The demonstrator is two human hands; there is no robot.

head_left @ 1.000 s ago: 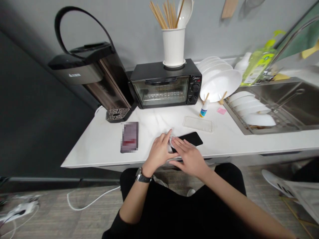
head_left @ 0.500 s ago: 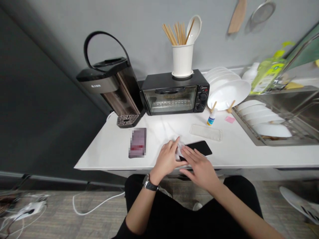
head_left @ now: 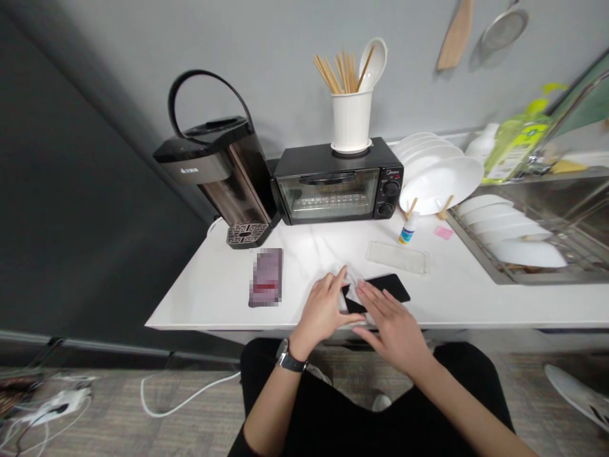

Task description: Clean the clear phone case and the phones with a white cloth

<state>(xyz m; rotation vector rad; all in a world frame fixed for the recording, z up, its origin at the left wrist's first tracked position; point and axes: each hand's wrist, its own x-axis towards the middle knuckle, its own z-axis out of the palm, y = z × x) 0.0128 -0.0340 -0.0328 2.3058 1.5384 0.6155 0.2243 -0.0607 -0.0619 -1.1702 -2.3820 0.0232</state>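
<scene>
A black phone (head_left: 390,287) lies flat near the front edge of the white counter (head_left: 204,298). My left hand (head_left: 325,306) is at the phone's left end, thumb and forefinger spread around its edges, steadying it. Under the fingertips of my right hand (head_left: 392,324) is a white tissue (head_left: 353,293), pressed on the phone's surface. A clear case (head_left: 398,257) lies behind the phone. Beyond the case stands a small white bottle (head_left: 408,230) with a blue and yellow label. To the left lies another phone (head_left: 266,277), its screen blurred out.
A water dispenser (head_left: 228,184) and a toaster oven (head_left: 333,184) stand at the back, with a chopstick holder (head_left: 352,120) on the oven. White plates (head_left: 442,184), a pink paper (head_left: 444,233) and a steel sink (head_left: 495,270) are at the right.
My right hand has slid the tissue slightly along the phone, and more of the phone's left end shows. The whole view has shifted a little.
</scene>
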